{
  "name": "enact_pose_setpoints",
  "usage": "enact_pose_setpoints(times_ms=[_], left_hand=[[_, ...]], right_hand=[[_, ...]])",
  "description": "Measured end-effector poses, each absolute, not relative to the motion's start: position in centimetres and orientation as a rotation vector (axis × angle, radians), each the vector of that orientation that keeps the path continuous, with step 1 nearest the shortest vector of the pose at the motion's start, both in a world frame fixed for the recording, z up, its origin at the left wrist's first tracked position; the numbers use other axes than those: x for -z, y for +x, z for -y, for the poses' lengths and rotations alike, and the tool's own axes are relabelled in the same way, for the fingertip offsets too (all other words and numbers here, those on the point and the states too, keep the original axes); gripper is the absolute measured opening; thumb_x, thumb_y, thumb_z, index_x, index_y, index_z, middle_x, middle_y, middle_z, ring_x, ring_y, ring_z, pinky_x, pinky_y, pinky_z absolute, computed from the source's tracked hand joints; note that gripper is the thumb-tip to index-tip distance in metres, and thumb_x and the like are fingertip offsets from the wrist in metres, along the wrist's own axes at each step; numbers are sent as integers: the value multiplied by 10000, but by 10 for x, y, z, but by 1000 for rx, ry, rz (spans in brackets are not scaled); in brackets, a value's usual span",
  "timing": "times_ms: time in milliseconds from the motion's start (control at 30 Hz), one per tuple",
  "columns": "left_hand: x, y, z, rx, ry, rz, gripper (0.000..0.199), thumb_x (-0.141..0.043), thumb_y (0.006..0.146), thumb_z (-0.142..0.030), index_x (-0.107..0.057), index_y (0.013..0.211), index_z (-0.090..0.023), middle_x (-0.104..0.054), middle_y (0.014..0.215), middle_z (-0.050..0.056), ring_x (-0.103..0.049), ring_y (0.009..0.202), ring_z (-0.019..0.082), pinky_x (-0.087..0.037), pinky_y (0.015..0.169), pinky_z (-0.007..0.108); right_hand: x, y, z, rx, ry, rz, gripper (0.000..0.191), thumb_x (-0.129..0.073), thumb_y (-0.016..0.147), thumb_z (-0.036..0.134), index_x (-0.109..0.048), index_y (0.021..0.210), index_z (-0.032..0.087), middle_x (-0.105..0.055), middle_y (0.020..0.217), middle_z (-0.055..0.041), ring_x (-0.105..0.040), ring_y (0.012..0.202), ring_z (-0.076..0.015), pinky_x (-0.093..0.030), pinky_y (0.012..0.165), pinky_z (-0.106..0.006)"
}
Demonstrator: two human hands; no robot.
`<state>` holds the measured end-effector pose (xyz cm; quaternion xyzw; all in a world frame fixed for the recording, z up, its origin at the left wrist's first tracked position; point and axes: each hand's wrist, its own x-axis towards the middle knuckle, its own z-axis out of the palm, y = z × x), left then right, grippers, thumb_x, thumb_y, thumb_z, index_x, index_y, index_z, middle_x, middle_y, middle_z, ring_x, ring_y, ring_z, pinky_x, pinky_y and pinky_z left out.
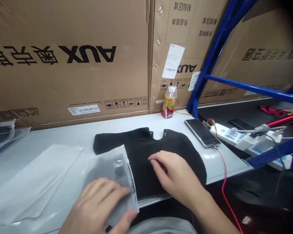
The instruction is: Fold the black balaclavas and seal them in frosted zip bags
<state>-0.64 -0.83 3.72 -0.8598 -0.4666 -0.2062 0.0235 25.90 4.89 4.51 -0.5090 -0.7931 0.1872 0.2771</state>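
Observation:
A frosted zip bag (112, 164) with something dark inside lies at the table's front edge, over the left part of a black folded fabric piece (144, 172). My left hand (100, 204) rests on the bag near its zip edge, thumb apart from the fingers. Above the black fabric is my right hand (173, 172), its thumb and index fingertips close together; whether anything thin is between them cannot be seen. The fabric has a small rounded notch along its far edge.
Flat white bags (41, 182) lie at the left, with filled bags (1, 136) behind. A drink bottle (169, 102) stands by large cartons (70, 81). At the right are a phone (202, 132) with a red cable, a power strip (228, 134) and a blue frame (254, 88).

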Motion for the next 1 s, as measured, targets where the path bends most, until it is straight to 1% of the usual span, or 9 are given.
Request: enact_pose_setpoints(times_ms=[67, 167, 267, 333, 500, 600, 700, 867, 1000], left_hand=[[-46, -11, -8, 632, -2609, 1638, 256, -547, 1016, -493, -719, 1166, -376, -759, 1146, 27, -718, 1064, 282, -619, 875, 448], [-44, -23, -30, 586, -2497, 1842, 379, -524, 1015, -557, -694, 1295, -366, -685, 1390, 49, -658, 1274, 339, -591, 1021, 543], [-28, -30, -38, 506, -2548, 1900, 498, -499, 1029, -563, -567, 1492, -394, -529, 1609, 44, -538, 1449, 372, -544, 1106, 597], [-19, -32, -36, 446, -2606, 1917, 540, -465, 1053, -536, -449, 1581, -425, -424, 1690, 17, -432, 1534, 369, -488, 1161, 629], [-14, -33, -30, 410, -2669, 1870, 620, -425, 1074, -521, -259, 1665, -439, -286, 1752, -3, -301, 1600, 352, -341, 1244, 667], [-14, -33, -31, 371, -2670, 1870, 607, -405, 1084, -510, -253, 1668, -442, -257, 1761, -4, -289, 1604, 346, -322, 1253, 660], [-13, -32, -33, 341, -2647, 1898, 595, -423, 1081, -509, -285, 1657, -445, -287, 1748, 3, -310, 1593, 358, -347, 1237, 668], [-12, -32, -32, 389, -2653, 1893, 575, -454, 1078, -482, -333, 1639, -442, -334, 1727, 0, -346, 1574, 370, -369, 1226, 673], [-10, -34, -30, 448, -2647, 1943, 558, -400, 1095, -498, -316, 1644, -448, -299, 1740, -28, -305, 1596, 348, -346, 1247, 653]], right_hand=[[-51, 241, -51, -598, -1407, 2157, 276, -455, 1077, 275, -730, 1066, 275, -785, 978, -12, -742, 906, -211, -519, 806, -332], [-57, 217, -62, -630, -1517, 2206, 304, -449, 1078, 316, -747, 1048, 261, -802, 970, -34, -761, 908, -231, -493, 773, -326], [-59, 201, -72, -672, -1568, 2235, 362, -436, 1080, 362, -743, 932, 238, -797, 912, -61, -755, 839, -241, -468, 731, -326], [-60, 194, -76, -734, -1538, 2231, 357, -461, 1065, 360, -709, 842, 232, -780, 863, -58, -737, 805, -237, -450, 716, -320], [-57, 188, -79, -881, -1475, 2181, 289, -518, 1018, 312, -622, 762, 228, -733, 784, -11, -660, 716, -176, -377, 640, -275], [-55, 188, -78, -974, -1463, 2126, 267, -527, 979, 280, -572, 723, 222, -679, 716, 22, -563, 618, -128, -338, 576, -251], [-54, 188, -76, -1063, -1454, 2083, 271, -539, 932, 262, -500, 668, 217, -602, 646, 48, -480, 567, -106, -311, 516, -233], [-58, 191, -66, -1283, -1414, 1941, 239, -554, 872, 235, -474, 648, 215, -526, 612, 61, -424, 570, -101, -303, 495, -219], [-59, 191, -55, -1403, -1362, 1840, 197, -546, 852, 227, -474, 669, 222, -499, 603, 67, -403, 563, -106, -300, 487, -223]])
